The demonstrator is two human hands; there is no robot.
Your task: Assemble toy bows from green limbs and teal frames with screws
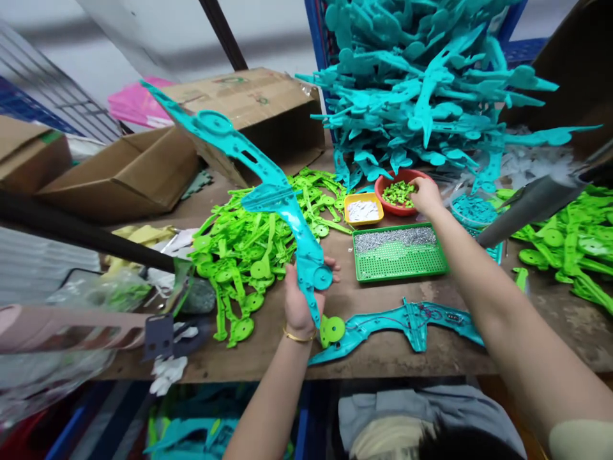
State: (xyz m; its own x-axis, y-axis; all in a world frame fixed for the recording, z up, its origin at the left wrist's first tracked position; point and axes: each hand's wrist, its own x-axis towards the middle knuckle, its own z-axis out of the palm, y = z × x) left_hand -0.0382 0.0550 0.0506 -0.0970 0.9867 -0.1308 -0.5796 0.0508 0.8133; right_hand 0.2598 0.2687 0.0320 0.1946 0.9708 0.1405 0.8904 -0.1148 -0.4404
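Observation:
My left hand (299, 300) holds a long teal plastic bow-shaped shell (272, 172) near its lower end, tilted up over the table. My right hand (426, 195) is at the red bowl (407, 209), its fingers drawn together at the small green plastic pieces (398, 193); whatever lies between the fingertips is hidden. Below, another teal bow-shaped shell (383, 319) lies with its inner side up, showing thin wires and a small fitted part. A light-green part with a round end (332, 330) rests at its left tip.
A green perforated tray (400, 263) holds small silvery parts beside a yellow dish (364, 220) of white pieces. Light-green parts (258, 236) lie heaped at left, with more (569, 236) at right. Teal shells (412, 96) are stacked high behind. A dark bar (531, 204) slants in at right.

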